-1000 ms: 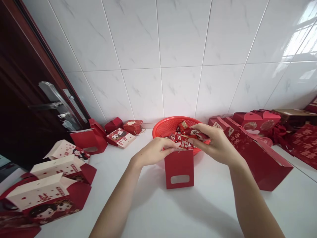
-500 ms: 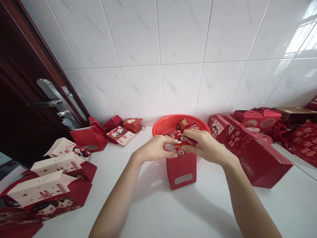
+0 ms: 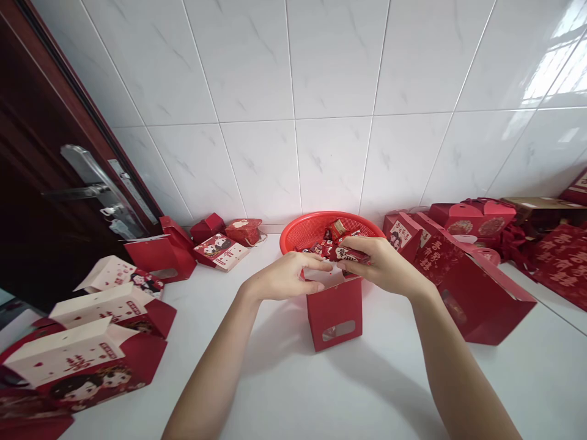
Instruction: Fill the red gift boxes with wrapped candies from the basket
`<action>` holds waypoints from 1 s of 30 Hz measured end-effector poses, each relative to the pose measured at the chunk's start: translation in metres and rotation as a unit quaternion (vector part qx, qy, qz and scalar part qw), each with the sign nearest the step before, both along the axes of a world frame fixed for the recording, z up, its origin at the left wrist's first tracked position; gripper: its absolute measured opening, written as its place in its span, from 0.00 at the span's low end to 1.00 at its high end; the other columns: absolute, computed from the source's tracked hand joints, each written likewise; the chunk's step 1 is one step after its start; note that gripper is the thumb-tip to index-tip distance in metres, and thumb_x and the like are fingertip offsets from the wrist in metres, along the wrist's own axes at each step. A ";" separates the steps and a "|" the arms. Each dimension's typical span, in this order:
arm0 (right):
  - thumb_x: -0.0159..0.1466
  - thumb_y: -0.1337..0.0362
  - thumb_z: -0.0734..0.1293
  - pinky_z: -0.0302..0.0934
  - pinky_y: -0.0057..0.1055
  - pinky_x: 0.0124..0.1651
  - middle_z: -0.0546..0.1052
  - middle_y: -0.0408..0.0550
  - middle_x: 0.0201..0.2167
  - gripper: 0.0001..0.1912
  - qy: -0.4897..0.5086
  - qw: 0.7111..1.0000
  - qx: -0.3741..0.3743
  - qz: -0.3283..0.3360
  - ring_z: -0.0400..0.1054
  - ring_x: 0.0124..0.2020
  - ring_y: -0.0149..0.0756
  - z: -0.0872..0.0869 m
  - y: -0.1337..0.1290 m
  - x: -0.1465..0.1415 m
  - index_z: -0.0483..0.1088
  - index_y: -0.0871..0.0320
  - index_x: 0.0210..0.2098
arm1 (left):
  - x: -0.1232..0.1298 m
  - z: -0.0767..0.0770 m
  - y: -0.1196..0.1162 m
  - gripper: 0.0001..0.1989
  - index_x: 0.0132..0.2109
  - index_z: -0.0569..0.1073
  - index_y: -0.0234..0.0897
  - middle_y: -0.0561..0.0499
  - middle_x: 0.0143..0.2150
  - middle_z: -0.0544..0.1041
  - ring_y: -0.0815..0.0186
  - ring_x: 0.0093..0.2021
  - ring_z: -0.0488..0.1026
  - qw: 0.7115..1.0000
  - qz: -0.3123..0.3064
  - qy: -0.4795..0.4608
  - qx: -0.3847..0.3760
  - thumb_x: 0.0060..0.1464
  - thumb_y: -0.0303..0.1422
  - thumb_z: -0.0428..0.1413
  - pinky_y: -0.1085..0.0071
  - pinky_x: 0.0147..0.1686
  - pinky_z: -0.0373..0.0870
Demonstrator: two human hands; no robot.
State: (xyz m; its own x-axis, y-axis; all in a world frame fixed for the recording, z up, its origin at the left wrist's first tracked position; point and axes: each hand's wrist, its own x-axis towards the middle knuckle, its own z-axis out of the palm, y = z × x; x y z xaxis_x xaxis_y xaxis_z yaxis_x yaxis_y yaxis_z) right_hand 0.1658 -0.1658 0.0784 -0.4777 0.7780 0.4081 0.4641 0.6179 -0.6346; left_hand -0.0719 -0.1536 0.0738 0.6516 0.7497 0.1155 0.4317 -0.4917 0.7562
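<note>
Front box (image 3: 334, 308): paperboard, smooth, matt fin.; window (image 3: 339, 330) approx. clear plastic film, glossy. Packets (image 3: 326, 249): plastic-type wrap, shiny. Basket (image 3: 300, 231): plastic, perf. wall, semi-gloss. Wall tiles (image 3: 334, 61): smooth, high gloss. Door (image 3: 27, 183): wood-look, satin. Handle (image 3: 94, 190): metal, polished. Counter (image 3: 284, 385): smooth, low sheen.

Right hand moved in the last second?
Yes, left: against the vertical wall seam, the right hand has shifted left, its fingertips now farther left of that line.
</note>
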 end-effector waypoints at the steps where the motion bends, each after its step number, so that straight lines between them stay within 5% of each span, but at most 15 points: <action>1: 0.66 0.61 0.65 0.50 0.28 0.27 0.65 0.40 0.25 0.12 0.011 1.000 -0.001 0.001 0.56 0.26 0.31 0.000 0.001 0.000 0.62 0.55 0.27 | 0.000 0.000 0.000 0.23 0.56 0.80 0.49 0.50 0.60 0.79 0.52 0.60 0.75 1.000 0.000 -0.001 0.003 0.53 0.30 0.63 0.63 0.53 0.75; 12: 0.62 0.59 0.70 0.62 0.30 0.32 0.77 0.45 0.29 0.06 0.079 0.995 -0.049 0.031 0.70 0.32 0.39 -0.006 0.003 -0.010 0.78 0.53 0.35 | -0.002 0.007 0.005 0.23 0.52 0.83 0.44 0.50 0.53 0.83 0.52 0.53 0.78 1.000 -0.002 -0.007 -0.011 0.48 0.26 0.62 0.63 0.51 0.74; 16: 0.64 0.61 0.69 0.64 0.30 0.34 0.79 0.45 0.34 0.07 0.085 0.995 -0.036 0.028 0.71 0.34 0.38 -0.007 0.004 -0.009 0.79 0.54 0.38 | -0.002 0.006 0.008 0.21 0.50 0.83 0.41 0.49 0.51 0.83 0.53 0.50 0.78 1.000 0.004 -0.008 -0.018 0.47 0.28 0.63 0.65 0.46 0.74; 30: 0.62 0.71 0.67 0.68 0.31 0.38 0.81 0.49 0.40 0.06 0.066 0.996 -0.008 0.064 0.75 0.40 0.40 -0.006 0.004 -0.012 0.76 0.57 0.36 | -0.004 0.003 0.014 0.23 0.54 0.81 0.39 0.49 0.54 0.81 0.54 0.55 0.75 0.999 -0.019 0.014 -0.032 0.49 0.31 0.64 0.64 0.55 0.69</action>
State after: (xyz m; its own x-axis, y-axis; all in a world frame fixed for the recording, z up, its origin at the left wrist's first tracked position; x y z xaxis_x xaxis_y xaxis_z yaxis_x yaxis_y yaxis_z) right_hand 0.1536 -0.1613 0.0720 -0.5154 0.7218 0.4619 0.2940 0.6552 -0.6959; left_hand -0.0762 -0.1394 0.0770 0.6822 0.7295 0.0489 0.4353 -0.4590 0.7744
